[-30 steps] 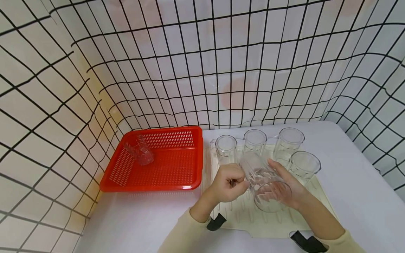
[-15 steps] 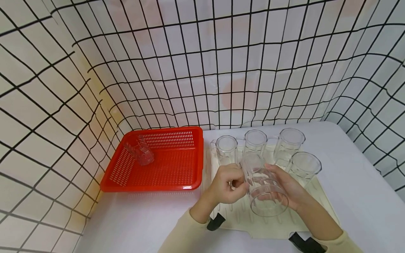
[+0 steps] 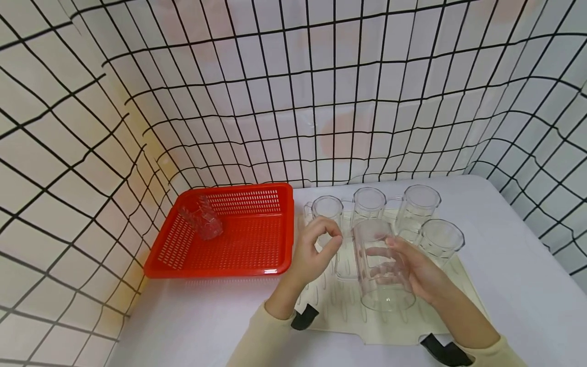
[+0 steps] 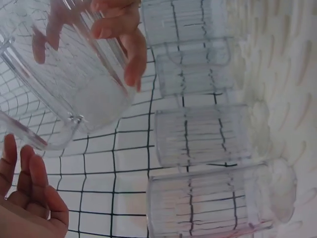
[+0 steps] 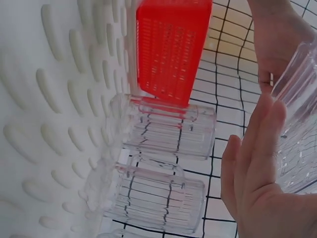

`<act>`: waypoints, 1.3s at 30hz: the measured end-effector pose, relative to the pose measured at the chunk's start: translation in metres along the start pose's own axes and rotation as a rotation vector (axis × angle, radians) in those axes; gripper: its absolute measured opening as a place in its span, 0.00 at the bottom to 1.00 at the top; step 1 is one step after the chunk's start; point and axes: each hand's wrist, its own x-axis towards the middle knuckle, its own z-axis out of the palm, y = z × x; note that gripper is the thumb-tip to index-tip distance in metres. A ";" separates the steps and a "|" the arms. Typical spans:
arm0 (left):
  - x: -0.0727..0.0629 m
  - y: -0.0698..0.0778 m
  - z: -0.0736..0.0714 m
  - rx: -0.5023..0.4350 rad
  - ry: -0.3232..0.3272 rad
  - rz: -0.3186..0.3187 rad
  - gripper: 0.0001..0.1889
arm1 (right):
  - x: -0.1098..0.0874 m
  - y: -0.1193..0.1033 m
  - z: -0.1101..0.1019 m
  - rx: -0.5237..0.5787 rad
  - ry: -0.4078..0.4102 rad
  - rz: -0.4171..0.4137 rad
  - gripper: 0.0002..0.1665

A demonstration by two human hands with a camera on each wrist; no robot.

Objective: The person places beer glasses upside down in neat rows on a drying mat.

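Observation:
A clear glass mug point(image 3: 378, 298) is held tilted over the cream ribbed mat point(image 3: 339, 323), its side handle toward the left. My right hand point(image 3: 419, 267) grips the mug's body from the right, fingers wrapped round the far side and showing through the glass. My left hand point(image 3: 314, 250) hovers just left of the handle, fingers and thumb loosely bent with nothing between them. From the left wrist view, the left hand's fingers point(image 4: 37, 173) sit apart from the mug's handle point(image 4: 59, 139). Several similar mugs point(image 3: 442, 242) stand upright on the mat behind the hands.
A red perforated basket point(image 3: 220, 275) stands to the left on the white table point(image 3: 206, 321), with a clear glass piece point(image 3: 208, 227) lying in its back left corner. Black wire grid panels point(image 3: 335, 107) rise at the back and both sides.
My left hand has let go of the mug's handle and drawn back to the left and slightly up. The mug has turned more upright in my right hand, handle now exposed.

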 end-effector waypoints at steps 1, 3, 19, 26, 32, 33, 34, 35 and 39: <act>-0.001 0.001 -0.001 0.012 0.006 -0.038 0.02 | 0.000 0.000 0.000 -0.005 -0.015 -0.026 0.15; -0.002 0.003 -0.001 0.022 0.022 -0.114 0.03 | 0.000 -0.001 0.000 -0.043 -0.012 -0.064 0.18; -0.009 0.002 -0.004 -0.085 -0.072 -0.464 0.12 | -0.006 -0.003 0.007 -0.371 0.178 -0.282 0.39; -0.015 -0.001 -0.004 -0.141 -0.136 -0.486 0.17 | -0.010 -0.001 0.013 -0.578 0.253 -0.428 0.54; -0.017 -0.001 -0.002 -0.174 -0.135 -0.508 0.17 | -0.013 0.001 0.016 -0.735 0.344 -0.449 0.61; -0.017 -0.001 -0.002 -0.174 -0.134 -0.511 0.17 | -0.013 0.001 0.016 -0.750 0.354 -0.456 0.62; -0.017 -0.001 -0.001 -0.167 -0.134 -0.513 0.17 | -0.014 0.002 0.016 -0.762 0.361 -0.465 0.62; -0.017 -0.001 -0.001 -0.160 -0.134 -0.515 0.17 | -0.014 0.003 0.016 -0.771 0.366 -0.477 0.63; -0.017 -0.003 0.000 -0.139 -0.136 -0.500 0.16 | -0.014 0.008 0.013 -0.836 0.367 -0.536 0.65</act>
